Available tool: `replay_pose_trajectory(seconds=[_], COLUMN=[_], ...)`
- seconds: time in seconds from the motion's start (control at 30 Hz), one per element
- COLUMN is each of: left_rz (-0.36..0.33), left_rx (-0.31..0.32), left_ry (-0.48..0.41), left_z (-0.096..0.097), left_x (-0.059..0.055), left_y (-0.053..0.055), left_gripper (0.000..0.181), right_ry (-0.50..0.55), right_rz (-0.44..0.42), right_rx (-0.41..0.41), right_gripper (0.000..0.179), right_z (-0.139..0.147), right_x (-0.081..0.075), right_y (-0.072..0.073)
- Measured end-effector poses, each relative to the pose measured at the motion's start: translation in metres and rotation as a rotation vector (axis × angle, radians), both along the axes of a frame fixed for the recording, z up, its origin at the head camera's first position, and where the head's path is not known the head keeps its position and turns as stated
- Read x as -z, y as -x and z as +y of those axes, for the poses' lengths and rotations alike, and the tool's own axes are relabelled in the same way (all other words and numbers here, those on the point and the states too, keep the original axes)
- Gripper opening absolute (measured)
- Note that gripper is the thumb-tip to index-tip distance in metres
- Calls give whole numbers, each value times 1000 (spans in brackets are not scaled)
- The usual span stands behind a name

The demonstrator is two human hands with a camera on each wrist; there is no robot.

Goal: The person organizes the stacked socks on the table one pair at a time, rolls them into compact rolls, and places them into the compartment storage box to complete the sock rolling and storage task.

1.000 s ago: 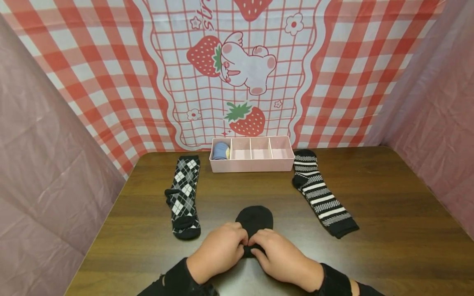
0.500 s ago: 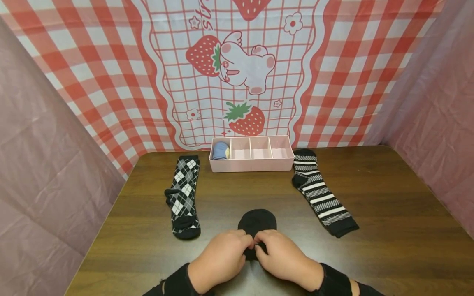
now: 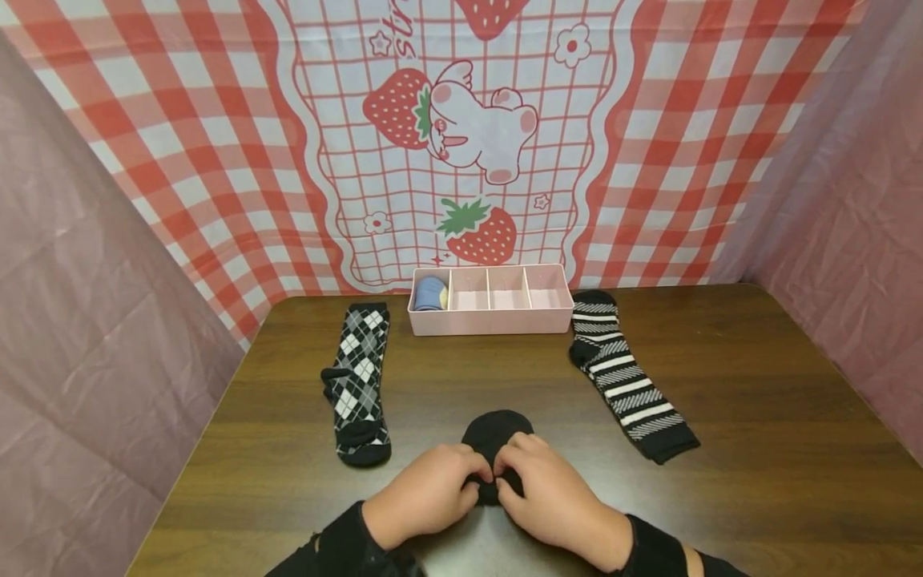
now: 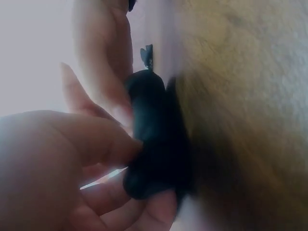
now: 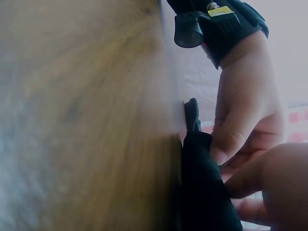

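Note:
A black sock [image 3: 497, 429], its near end rolled up, lies flat on the table between both hands. My left hand [image 3: 429, 490] pinches the roll from the left, thumb at the near side and fingers bent over it. From the right, my right hand [image 3: 548, 490] grips the same roll, its fingertips almost meeting the left ones. Up close in the left wrist view, the sock [image 4: 156, 130] forms a thick roll with fingers around its end. The right wrist view shows the roll [image 5: 199, 178] low over the wood, with thumbs against it.
A pink divided box [image 3: 490, 323] stands at the table's back edge, a blue rolled sock [image 3: 429, 294] in its leftmost compartment. To the left lie black-and-grey argyle socks [image 3: 360, 365]; to the right, black-and-white striped socks [image 3: 629, 389]. A checked cloth [image 3: 692, 160] hangs behind.
The sock's far end has come slightly nearer to me. Both hands have shifted a little around the roll, and the left hand's fingers have spread wider from its thumb.

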State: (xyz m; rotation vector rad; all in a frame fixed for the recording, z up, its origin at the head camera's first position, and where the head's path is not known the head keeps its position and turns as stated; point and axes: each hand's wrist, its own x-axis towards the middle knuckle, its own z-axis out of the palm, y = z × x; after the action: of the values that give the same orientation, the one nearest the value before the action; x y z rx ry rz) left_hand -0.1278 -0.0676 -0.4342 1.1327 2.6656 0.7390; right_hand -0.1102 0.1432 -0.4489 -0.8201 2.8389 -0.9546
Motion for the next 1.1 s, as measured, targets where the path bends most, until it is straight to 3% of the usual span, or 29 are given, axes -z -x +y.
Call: replay_pose_trajectory(seconds=[0.3, 0.43, 0.73, 1.1], left_rz=[-138, -154, -11, 38], left_rx=[-37, -64, -76, -100], left_ry=[-46, -59, -2, 74], left_z=[-2, -2, 2, 3], left_x=[4, 5, 5, -6], left_y=[8, 10, 5, -1], left_gripper=[20, 20, 17, 9], right_ry=[-103, -120, -64, 24], right_rz=[40, 66, 5, -110], right_rx=[-41, -62, -79, -56], right_gripper=[21, 20, 10, 8], right_z=[0, 1, 2, 4], right_x=[-4, -5, -1, 1], right_y=[0, 2, 3, 7])
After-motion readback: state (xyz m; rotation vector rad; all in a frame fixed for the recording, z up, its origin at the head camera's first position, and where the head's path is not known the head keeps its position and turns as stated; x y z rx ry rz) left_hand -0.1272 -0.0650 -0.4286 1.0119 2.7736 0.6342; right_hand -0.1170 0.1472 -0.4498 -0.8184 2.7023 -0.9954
